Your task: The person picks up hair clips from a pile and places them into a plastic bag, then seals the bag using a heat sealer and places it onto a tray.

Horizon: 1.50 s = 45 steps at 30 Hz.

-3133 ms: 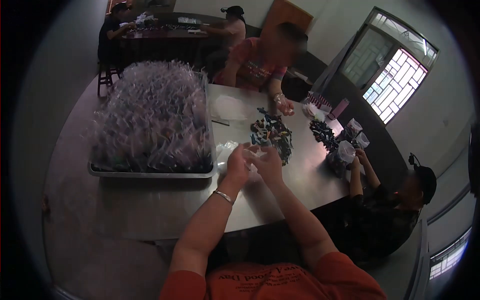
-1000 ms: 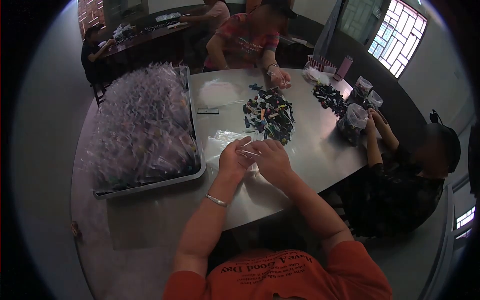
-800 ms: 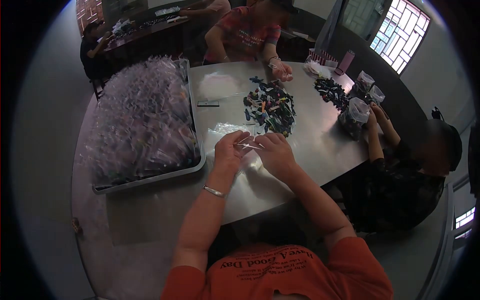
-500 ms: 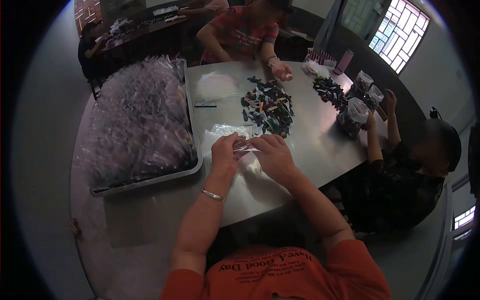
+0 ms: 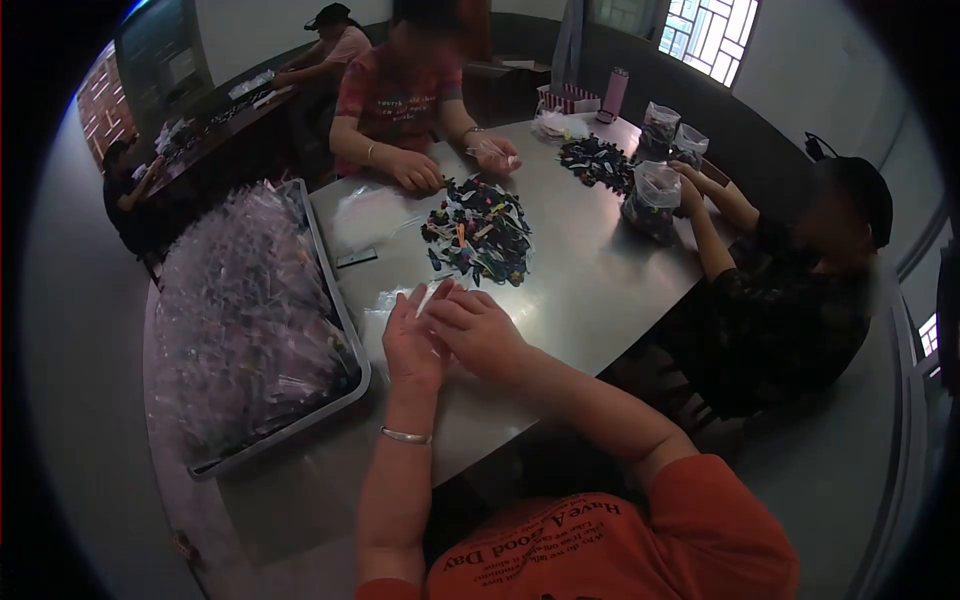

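Note:
In front of me at the table's near side, my left hand (image 5: 412, 345) is turned palm up, its fingers curled around a small clear plastic bag (image 5: 422, 302), of which only a pale sliver shows. My right hand (image 5: 482, 332) reaches across it, fingers pressed together at the left fingers. What those right fingertips pinch is hidden. Just beyond both hands lies a pile of small dark and coloured pieces (image 5: 480, 235), too small to name. More clear bags (image 5: 380, 300) lie flat beside my left hand, partly covered by it.
A large grey tray (image 5: 362, 375) heaped with filled clear packets (image 5: 250, 310) stands at left. A dark flat object (image 5: 357, 258) lies near a stack of clear bags (image 5: 370, 215). A co-worker sits opposite; another at right handles a bag of dark pieces (image 5: 655, 205).
My hands have gone from stretching a clear bag between them to being close together, left palm turned up. The view has swung right. The co-worker opposite now has a hand at the pile.

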Available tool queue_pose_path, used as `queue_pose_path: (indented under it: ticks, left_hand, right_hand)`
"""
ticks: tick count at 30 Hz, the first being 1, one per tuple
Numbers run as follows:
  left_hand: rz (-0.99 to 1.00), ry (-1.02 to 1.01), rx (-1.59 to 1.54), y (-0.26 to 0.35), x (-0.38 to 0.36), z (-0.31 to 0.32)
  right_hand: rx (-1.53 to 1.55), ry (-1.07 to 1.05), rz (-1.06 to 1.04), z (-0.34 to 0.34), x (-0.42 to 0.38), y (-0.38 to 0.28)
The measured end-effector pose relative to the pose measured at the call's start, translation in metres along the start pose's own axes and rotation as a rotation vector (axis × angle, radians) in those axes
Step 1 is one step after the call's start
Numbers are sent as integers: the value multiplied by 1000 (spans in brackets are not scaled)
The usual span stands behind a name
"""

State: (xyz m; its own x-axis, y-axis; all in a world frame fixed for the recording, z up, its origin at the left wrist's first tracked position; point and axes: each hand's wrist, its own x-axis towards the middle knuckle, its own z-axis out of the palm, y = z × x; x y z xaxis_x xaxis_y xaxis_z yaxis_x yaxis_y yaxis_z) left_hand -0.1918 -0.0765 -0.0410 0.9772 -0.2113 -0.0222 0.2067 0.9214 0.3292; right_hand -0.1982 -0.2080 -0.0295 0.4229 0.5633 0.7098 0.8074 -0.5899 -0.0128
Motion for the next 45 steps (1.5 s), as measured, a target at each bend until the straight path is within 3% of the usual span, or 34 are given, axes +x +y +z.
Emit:
queue_pose_path:
  ticks: [3,10,13,15,20,23,27,31,33,36,38,40,43,45]
  left_hand:
    - [35,-44,-27,3,4,-12]
    - [29,72,-10,1,7,-19]
    - [15,98,3,0,2,-10]
    - [0,75,-5,-1,-1,-4]
    - [61,246,88,0,-2,10]
    - [62,234,77,2,-1,7]
    - [37,160,26,3,6,-16]
    - [34,245,14,6,5,-13]
    - [67,299,-17,8,8,-18]
    - [106,335,-143,18,11,-23]
    - [120,285,-168,23,11,-25]
    - [128,285,-168,26,11,-25]
    - [125,309,-192,30,12,-25]
    - [114,222,-201,33,14,-35]
  right_hand:
    - [-20,-45,15,0,-2,0]
    - [-128,-61,7,-3,1,2]
    - [8,1,65,0,-2,-3]
    - [72,49,227,0,0,-6]
    - [-36,106,214,-1,8,-11]
    - [-49,150,223,2,10,-10]
    - [35,151,180,2,3,-7]
    - [224,105,164,-6,-4,-6]
    - [354,74,233,-8,-13,2]
    - [578,121,567,-13,-23,27]
    - [676,248,999,-18,-25,70]
    - [545,332,1005,-22,-27,96]
    - [450,48,764,-10,-35,84]
    - [423,-82,690,5,-41,74]
